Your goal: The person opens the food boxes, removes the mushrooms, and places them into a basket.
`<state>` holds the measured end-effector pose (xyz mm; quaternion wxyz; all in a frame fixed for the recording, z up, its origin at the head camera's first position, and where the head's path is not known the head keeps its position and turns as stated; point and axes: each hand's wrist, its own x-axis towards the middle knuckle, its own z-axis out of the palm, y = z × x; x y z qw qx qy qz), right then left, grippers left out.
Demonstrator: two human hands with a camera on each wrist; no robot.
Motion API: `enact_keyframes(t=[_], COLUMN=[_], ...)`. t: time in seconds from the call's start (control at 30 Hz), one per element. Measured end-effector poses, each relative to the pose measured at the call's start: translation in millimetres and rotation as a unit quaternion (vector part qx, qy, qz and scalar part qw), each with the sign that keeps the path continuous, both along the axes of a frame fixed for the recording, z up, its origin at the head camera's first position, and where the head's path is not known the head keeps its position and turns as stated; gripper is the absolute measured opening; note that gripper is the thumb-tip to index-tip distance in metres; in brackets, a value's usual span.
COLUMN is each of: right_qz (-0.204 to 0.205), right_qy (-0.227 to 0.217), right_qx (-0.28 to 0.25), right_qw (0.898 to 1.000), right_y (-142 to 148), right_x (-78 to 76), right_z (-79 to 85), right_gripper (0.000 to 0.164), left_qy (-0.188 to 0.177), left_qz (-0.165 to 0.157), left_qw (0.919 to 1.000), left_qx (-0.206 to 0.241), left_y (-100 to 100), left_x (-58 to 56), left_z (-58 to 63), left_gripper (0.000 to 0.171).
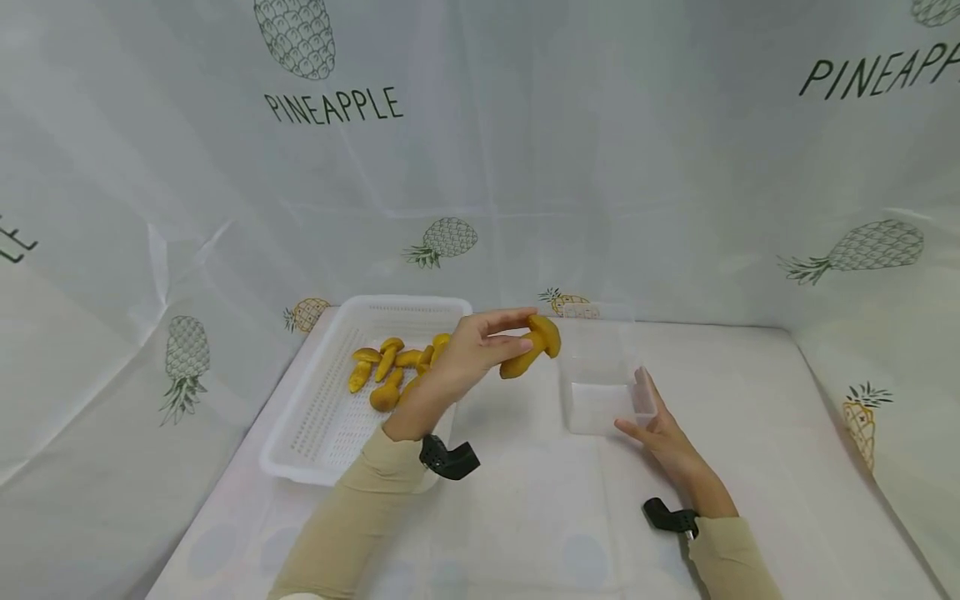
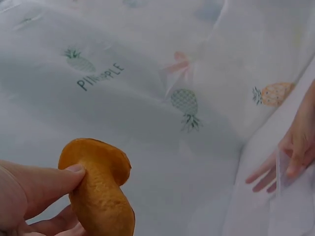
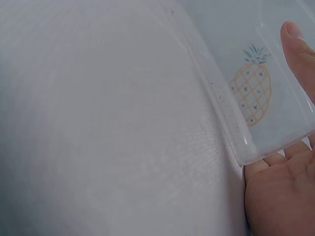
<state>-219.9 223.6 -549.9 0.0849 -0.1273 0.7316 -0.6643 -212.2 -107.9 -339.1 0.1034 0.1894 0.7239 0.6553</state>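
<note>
Between the thumb and fingers of my left hand (image 1: 468,354) is a yellow-brown mushroom (image 1: 546,335), held above the table. The left wrist view shows the thumb on the stem of this mushroom (image 2: 101,189), just under its cap. To its right is a clear plastic box (image 1: 600,408), in which no contents show. My right hand (image 1: 660,429) grips the box's right side, thumb in front and fingers behind. In the right wrist view, the thumb and fingers lie on opposite sides of the transparent wall of the box (image 3: 236,123).
A white perforated basket (image 1: 300,417) stands on the left of the table, with several yellow mushrooms (image 1: 386,392) inside, partly hidden by my left forearm. A pale pineapple-print sheet (image 1: 525,167) hangs behind and around the white-covered table (image 1: 525,517).
</note>
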Motion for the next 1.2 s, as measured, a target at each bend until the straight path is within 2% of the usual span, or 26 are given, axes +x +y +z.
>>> enact_keyframes(t=[0.13, 0.27, 0.37, 0.53, 0.67, 0.87, 0.97, 1.1, 1.2], right_qz=[0.000, -0.002, -0.004, -0.006, -0.006, -0.002, 0.001, -0.003, -0.003], right_qy=[0.003, 0.002, 0.000, -0.007, -0.006, 0.004, 0.005, 0.005, 0.006], right_qx=[-0.006, -0.008, -0.007, -0.003, 0.004, 0.003, 0.003, 0.006, 0.002], right_qw=[1.000, 1.000, 1.000, 1.000, 1.000, 1.000, 1.000, 1.000, 1.000], right_y=[2, 3, 3, 1, 0, -1, -1, 0, 0], right_x=[-0.2, 0.4, 0.5, 0.6, 0.2, 0.4, 0.6, 1.2, 1.5], right_z=[-0.1, 0.1, 0.7, 1.2, 0.0, -1.1, -1.3, -1.4, -1.6], right_gripper=[0.105, 0.106, 0.106, 0.105, 0.105, 0.105, 0.105, 0.105, 0.104], left_qy=[-0.004, -0.001, 0.018, 0.043, 0.037, -0.001, -0.022, -0.037, -0.055], left_qz=[0.005, 0.015, 0.015, -0.027, -0.057, -0.065, -0.063, -0.074, -0.091], left_qw=[0.9999, 0.9989, 0.9970, 0.9915, 0.9876, 0.9847, 0.9807, 0.9737, 0.9724], left_qx=[-0.015, -0.044, -0.074, -0.120, -0.142, -0.161, -0.184, -0.212, -0.208], left_y=[-33, -68, -93, -129, -152, -174, -180, -181, -178], left_x=[0.4, -0.7, -2.1, -3.4, -3.9, -10.1, -14.6, -20.8, -22.4], left_z=[2.9, 0.9, -3.6, -17.5, -31.3, -52.4, -65.1, -83.1, -93.2], left_gripper=[0.046, 0.046, 0.046, 0.045, 0.046, 0.049, 0.047, 0.043, 0.043])
